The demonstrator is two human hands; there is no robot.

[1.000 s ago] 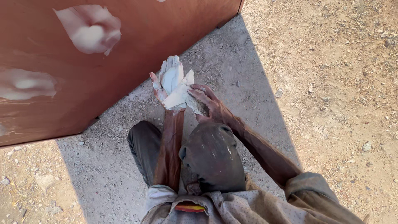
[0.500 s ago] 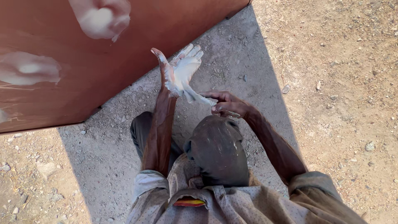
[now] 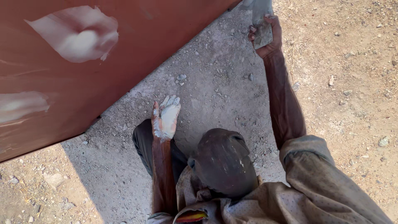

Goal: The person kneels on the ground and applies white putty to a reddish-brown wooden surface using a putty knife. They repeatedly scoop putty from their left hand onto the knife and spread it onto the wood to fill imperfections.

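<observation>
Left hand (image 3: 166, 117) lies beside the panel (image 3: 124, 54); right hand (image 3: 265, 35) far right of it

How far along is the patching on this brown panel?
Done: two white filler patches already sit on the brown panel. In hand: the left hand lies open, palm coated in white filler; the right hand grips a pale grey piece, raised near the panel's far edge. Left: both patches look uneven, probably unsmoothed, and the palm's filler is unused.
</observation>
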